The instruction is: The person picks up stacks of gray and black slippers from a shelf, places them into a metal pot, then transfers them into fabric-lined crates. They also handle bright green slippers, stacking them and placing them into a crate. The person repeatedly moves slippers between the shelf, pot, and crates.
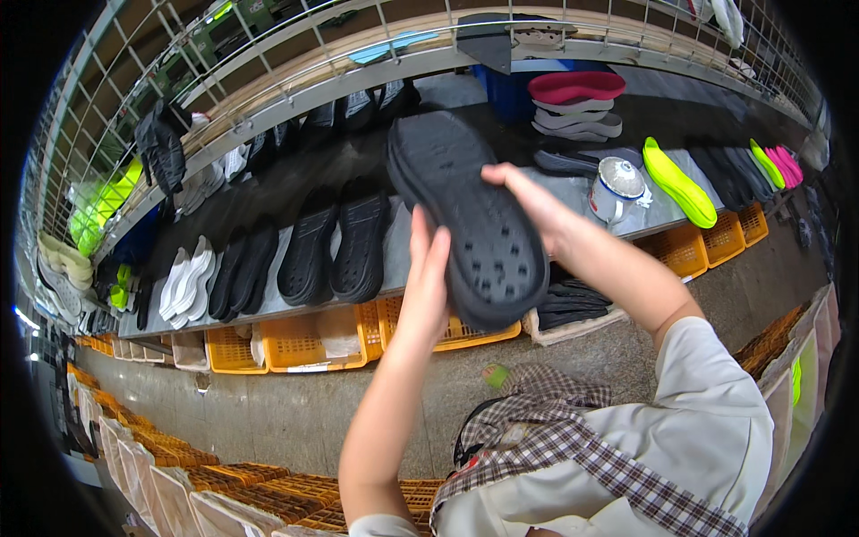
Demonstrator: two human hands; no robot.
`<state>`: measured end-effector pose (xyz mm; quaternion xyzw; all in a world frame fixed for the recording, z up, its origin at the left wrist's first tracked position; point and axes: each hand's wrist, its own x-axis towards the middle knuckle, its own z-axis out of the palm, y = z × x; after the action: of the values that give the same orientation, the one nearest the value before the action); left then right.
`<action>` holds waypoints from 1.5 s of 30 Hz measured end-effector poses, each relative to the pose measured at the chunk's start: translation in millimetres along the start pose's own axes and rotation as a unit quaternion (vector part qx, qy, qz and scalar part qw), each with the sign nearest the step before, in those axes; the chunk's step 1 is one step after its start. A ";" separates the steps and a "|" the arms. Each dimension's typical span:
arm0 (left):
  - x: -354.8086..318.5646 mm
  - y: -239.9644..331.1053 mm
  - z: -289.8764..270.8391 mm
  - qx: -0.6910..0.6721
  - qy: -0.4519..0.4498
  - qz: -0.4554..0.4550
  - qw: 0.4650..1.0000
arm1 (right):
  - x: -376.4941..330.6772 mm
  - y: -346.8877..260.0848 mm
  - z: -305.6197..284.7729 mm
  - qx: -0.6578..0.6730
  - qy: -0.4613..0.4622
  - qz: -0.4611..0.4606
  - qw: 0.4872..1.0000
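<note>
At frame centre, both hands hold 1 black sole (470, 215) tread-up. Left hand (428, 273) fingers press together along its edge; right hand (535, 208) pinches the opposite edge. Inspection appears underway; sole not yet set on the shelf (573, 192).

Grey concrete floor (295, 412) beneath a long metal shelf (573, 192).
</note>
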<state>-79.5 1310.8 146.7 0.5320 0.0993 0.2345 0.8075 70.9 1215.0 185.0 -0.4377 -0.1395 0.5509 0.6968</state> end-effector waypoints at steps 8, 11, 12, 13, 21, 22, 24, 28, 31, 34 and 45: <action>160.2 -29.1 9.7 -0.132 -0.009 -0.214 0.968 | 82.5 -70.0 -70.8 0.009 0.105 -0.055 0.993; 171.8 -46.7 4.9 -0.072 0.030 -0.256 0.963 | 99.7 -48.8 -95.0 -0.018 0.154 -0.011 0.988; 173.3 -48.9 0.7 -0.070 0.023 -0.250 0.965 | 101.2 -44.1 -104.0 -0.026 0.141 -0.005 0.990; 175.5 -49.6 -3.7 -0.071 0.017 -0.255 0.964 | 104.7 -39.0 -111.0 -0.030 0.159 0.010 0.987; 190.5 -53.2 -16.4 -0.059 -0.008 -0.263 0.963 | 114.1 -43.3 -128.1 -0.062 0.185 0.018 0.981; 192.1 -53.3 -17.5 -0.051 -0.004 -0.260 0.964 | 111.3 -45.2 -125.5 -0.077 0.178 0.009 0.981; 194.8 -52.8 -21.0 -0.043 -0.003 -0.262 0.964 | 102.5 -47.8 -120.7 -0.109 0.186 -0.001 0.976; 201.2 -50.1 -27.0 -0.019 0.013 -0.255 0.967 | 101.0 -52.3 -112.3 -0.127 0.196 0.009 0.972; 204.2 -46.0 -26.6 -0.028 0.006 -0.238 0.971 | 104.4 -52.8 -110.9 -0.146 0.225 0.009 0.963; 206.6 -41.1 -17.6 -0.028 0.019 -0.205 0.978 | 102.8 -55.0 -109.4 -0.149 0.162 -0.086 0.972; 184.6 -28.9 -5.9 0.273 -0.059 -0.237 0.931 | 83.2 -59.2 -79.6 -0.139 0.249 -0.059 0.957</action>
<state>86.7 1395.7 134.5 0.7060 0.2346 -0.0315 0.6675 192.5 1252.1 160.3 -0.6445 -0.0628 0.3573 0.6731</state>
